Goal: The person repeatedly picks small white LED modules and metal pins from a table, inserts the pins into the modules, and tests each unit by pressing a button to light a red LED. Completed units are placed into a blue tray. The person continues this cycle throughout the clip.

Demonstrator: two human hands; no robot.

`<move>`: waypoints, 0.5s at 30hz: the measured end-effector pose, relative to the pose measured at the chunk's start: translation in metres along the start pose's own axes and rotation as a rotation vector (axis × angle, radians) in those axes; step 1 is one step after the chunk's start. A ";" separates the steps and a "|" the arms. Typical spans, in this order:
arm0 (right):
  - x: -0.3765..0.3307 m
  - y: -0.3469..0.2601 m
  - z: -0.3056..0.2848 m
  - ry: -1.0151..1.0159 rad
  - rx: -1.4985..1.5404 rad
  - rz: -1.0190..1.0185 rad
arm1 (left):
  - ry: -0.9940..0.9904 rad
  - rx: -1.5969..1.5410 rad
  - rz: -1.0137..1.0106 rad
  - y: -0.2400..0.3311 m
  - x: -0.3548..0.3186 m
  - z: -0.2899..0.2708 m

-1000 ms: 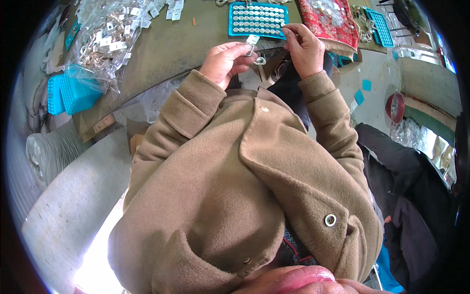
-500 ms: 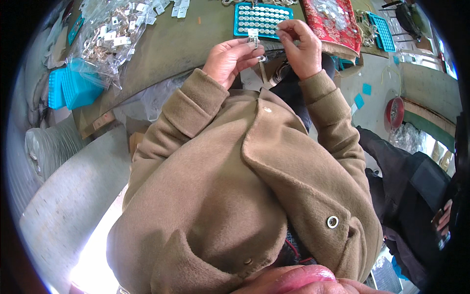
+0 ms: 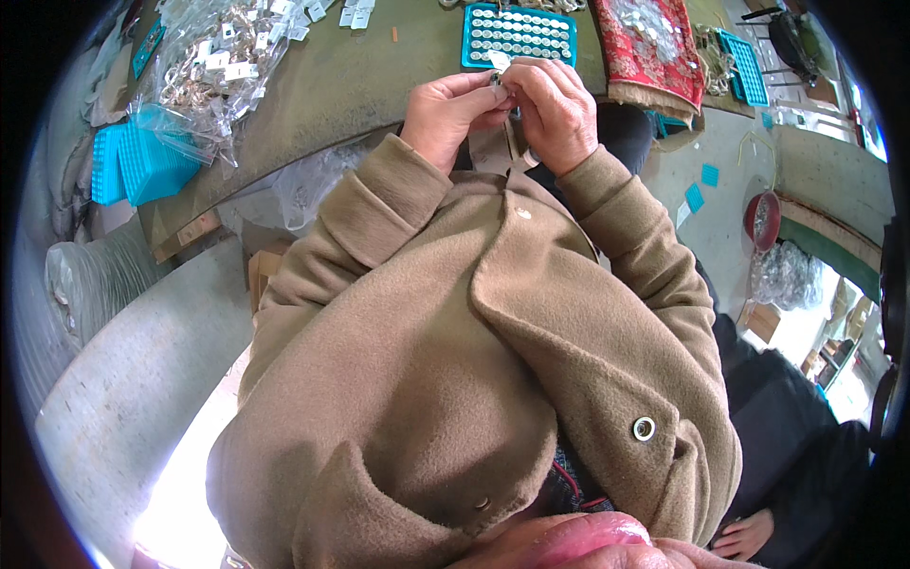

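Observation:
My left hand (image 3: 447,112) and my right hand (image 3: 555,109) meet fingertip to fingertip at the near edge of the green worktable (image 3: 370,66). Together they pinch a small white and metal part (image 3: 500,76), mostly hidden by the fingers. Just beyond them lies a blue tray (image 3: 517,33) with rows of small round silver pieces. My brown coat sleeves and front fill the middle of the view.
A clear bag of small metal parts (image 3: 213,62) lies at the table's left, with blue trays (image 3: 137,166) stacked beside it. A red patterned cloth (image 3: 649,43) with pieces lies right of the tray. Another person's dark sleeve and hand (image 3: 744,536) show at lower right.
Both hands have drawn closer together, and now their fingertips close around the small part in front of the blue tray. The view has shifted slightly.

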State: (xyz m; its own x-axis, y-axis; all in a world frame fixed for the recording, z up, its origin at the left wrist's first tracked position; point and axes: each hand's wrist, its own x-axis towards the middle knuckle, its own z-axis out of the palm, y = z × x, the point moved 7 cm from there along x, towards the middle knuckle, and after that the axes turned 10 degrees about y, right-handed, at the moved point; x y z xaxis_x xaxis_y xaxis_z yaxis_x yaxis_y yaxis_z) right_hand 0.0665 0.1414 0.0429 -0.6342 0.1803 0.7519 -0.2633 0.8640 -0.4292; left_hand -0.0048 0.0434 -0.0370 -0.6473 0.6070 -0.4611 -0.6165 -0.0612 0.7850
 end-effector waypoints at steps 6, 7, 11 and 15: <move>-0.003 0.022 0.006 -0.122 0.141 0.302 | 0.009 0.094 0.210 0.008 -0.002 0.000; -0.005 0.033 0.008 -0.135 0.246 0.460 | -0.004 0.109 0.247 0.011 -0.001 -0.001; -0.013 0.052 0.022 -0.056 0.742 0.929 | -0.068 0.082 0.189 0.013 0.003 -0.003; -0.020 0.046 0.033 -0.059 0.798 1.101 | -0.046 -0.129 -0.023 0.008 0.004 -0.004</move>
State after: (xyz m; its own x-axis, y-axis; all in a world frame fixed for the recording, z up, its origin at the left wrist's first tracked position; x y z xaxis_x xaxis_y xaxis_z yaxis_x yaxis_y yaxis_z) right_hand 0.0424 0.1623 -0.0085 -0.8113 0.5565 -0.1793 0.0631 -0.2216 -0.9731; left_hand -0.0141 0.0420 -0.0343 -0.6131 0.6447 -0.4566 -0.6853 -0.1466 0.7133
